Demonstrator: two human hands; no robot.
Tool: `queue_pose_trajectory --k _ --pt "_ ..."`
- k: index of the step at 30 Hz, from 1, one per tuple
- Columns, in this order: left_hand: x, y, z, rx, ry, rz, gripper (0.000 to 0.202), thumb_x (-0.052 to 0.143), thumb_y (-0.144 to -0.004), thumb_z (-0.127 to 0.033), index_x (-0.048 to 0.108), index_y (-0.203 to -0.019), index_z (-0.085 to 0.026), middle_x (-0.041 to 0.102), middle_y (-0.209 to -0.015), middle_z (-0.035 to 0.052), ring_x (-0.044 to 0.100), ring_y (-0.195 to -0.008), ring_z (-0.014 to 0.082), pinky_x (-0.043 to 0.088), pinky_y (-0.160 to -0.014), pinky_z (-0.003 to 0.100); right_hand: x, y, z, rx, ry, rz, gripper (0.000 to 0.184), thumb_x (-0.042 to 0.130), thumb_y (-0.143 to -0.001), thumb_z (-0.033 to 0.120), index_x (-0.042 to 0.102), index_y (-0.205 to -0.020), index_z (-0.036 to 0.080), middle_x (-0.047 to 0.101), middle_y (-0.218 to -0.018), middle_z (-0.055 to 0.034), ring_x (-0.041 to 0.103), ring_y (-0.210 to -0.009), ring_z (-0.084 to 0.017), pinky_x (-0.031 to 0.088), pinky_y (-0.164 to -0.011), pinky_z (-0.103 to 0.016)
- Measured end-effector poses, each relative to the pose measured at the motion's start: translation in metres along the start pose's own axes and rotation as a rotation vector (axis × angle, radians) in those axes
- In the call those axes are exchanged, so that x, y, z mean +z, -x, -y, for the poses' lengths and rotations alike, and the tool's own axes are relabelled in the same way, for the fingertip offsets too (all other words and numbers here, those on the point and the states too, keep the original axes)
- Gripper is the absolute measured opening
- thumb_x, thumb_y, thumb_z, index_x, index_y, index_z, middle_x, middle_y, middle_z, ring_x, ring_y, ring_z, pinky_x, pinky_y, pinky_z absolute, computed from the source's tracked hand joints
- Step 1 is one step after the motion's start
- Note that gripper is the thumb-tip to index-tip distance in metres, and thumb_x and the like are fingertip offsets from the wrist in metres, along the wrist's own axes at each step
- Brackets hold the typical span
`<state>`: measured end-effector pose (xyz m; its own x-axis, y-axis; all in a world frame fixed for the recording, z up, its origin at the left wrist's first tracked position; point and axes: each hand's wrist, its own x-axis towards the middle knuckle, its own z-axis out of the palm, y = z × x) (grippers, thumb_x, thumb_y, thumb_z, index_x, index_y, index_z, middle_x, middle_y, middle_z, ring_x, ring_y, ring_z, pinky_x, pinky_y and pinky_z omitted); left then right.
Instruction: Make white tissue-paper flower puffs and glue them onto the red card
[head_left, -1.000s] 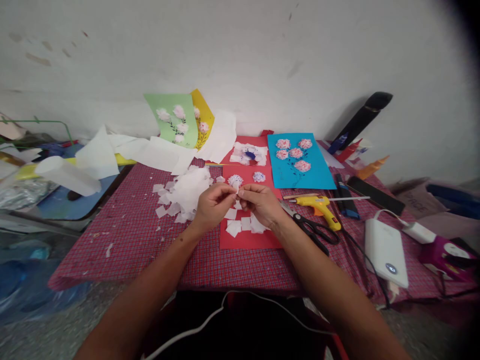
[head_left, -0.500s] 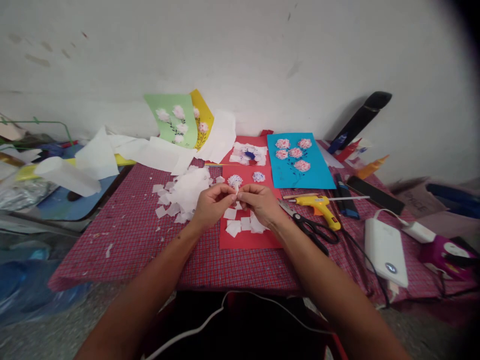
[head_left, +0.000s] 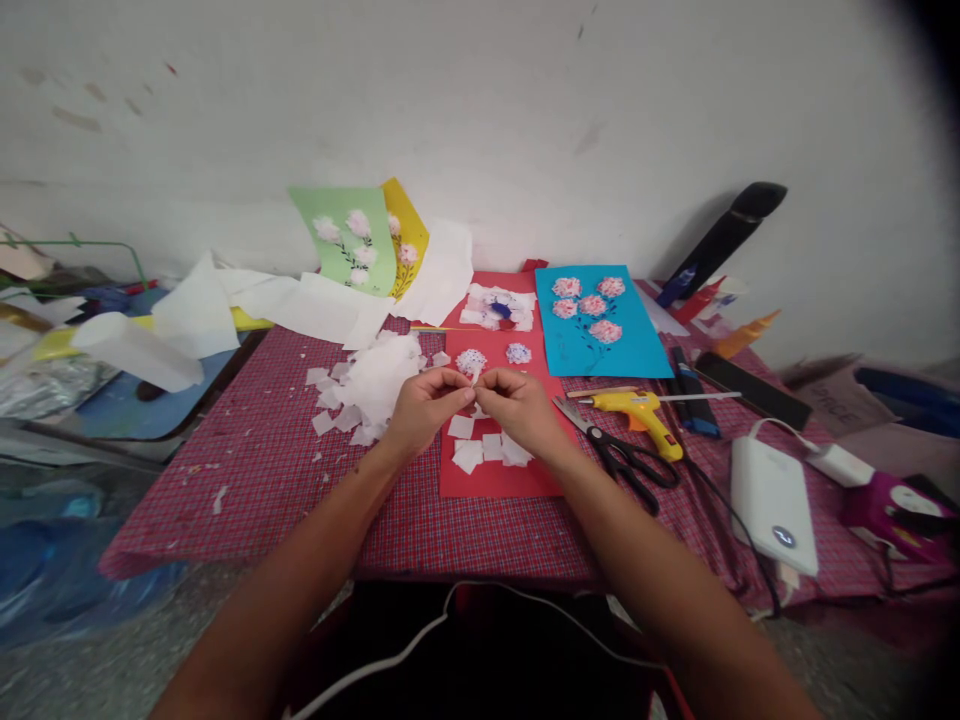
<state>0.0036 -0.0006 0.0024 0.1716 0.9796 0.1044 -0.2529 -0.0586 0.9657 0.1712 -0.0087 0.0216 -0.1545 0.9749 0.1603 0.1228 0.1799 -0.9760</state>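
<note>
Over a red sheet [head_left: 502, 485], my left hand [head_left: 429, 405] and my right hand [head_left: 517, 405] meet fingertip to fingertip. Both are closed in a pinch on a small piece of white tissue paper [head_left: 476, 376], mostly hidden by the fingers. Just beyond them, two crumpled paper flowers with blue-purple specks, one on the left [head_left: 471, 360] and one on the right [head_left: 517, 353], sit on the red sheet. Several white paper squares [head_left: 469, 456] lie below my hands. Farther back is a white paper pad [head_left: 480, 306] with a dark blue stain. A heap of white squares [head_left: 379, 380] lies left.
Scissors [head_left: 622, 455] and a yellow glue gun [head_left: 637, 415] lie right of my right forearm, near a white power bank [head_left: 772, 505]. Behind them is a blue sheet with pink flowers [head_left: 555, 345]. A green flower card [head_left: 307, 210] leans on the wall; a paper roll [head_left: 139, 350] lies left.
The fingers of my right hand have curled and turned slightly around the small paper piece. My left hand stays almost in place, and the things on the table have not moved.
</note>
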Motion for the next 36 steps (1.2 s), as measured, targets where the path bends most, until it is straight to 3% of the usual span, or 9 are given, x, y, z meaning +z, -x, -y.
queue_pose_trajectory --k 9,16,23,36 --pt "0.000 0.001 0.002 0.013 -0.003 -0.024 0.012 0.078 -0.077 -0.025 0.072 -0.079 -0.016 0.069 -0.074 0.0007 0.065 -0.068 0.0120 0.055 -0.070 0.027 0.001 0.000 0.001 -0.053 0.062 -0.008 0.016 0.063 -0.082 0.028 0.061 -0.068 0.020 0.060 -0.068 0.0010 0.050 -0.063 -0.013 0.039 -0.059 -0.027" --pt "0.003 0.001 -0.003 -0.061 0.072 -0.005 0.016 0.080 -0.075 -0.026 0.069 -0.078 -0.014 0.068 -0.072 0.0010 0.065 -0.066 0.0128 0.056 -0.070 0.029 0.001 -0.001 0.001 -0.023 0.027 0.001 0.018 0.064 -0.081 0.030 0.059 -0.067 0.020 0.056 -0.066 0.0019 0.047 -0.062 -0.012 0.038 -0.058 -0.026" --pt "0.004 0.001 -0.009 -0.133 0.146 -0.016 0.020 0.082 -0.071 -0.027 0.068 -0.077 -0.014 0.066 -0.068 0.0015 0.065 -0.063 0.0138 0.057 -0.068 0.031 -0.001 -0.002 -0.004 0.045 -0.115 -0.008 0.016 0.066 -0.078 0.030 0.058 -0.068 0.020 0.053 -0.063 0.0036 0.044 -0.059 -0.011 0.036 -0.056 -0.027" --pt "0.000 -0.004 -0.009 -0.192 0.230 -0.144 0.019 0.080 -0.069 -0.022 0.064 -0.076 -0.014 0.064 -0.063 0.0002 0.065 -0.059 0.0137 0.054 -0.060 0.028 -0.014 -0.011 -0.007 0.175 -0.421 -0.082 0.003 0.066 -0.068 0.019 0.064 -0.065 0.019 0.057 -0.051 0.0026 0.048 -0.048 -0.011 0.036 -0.050 -0.026"
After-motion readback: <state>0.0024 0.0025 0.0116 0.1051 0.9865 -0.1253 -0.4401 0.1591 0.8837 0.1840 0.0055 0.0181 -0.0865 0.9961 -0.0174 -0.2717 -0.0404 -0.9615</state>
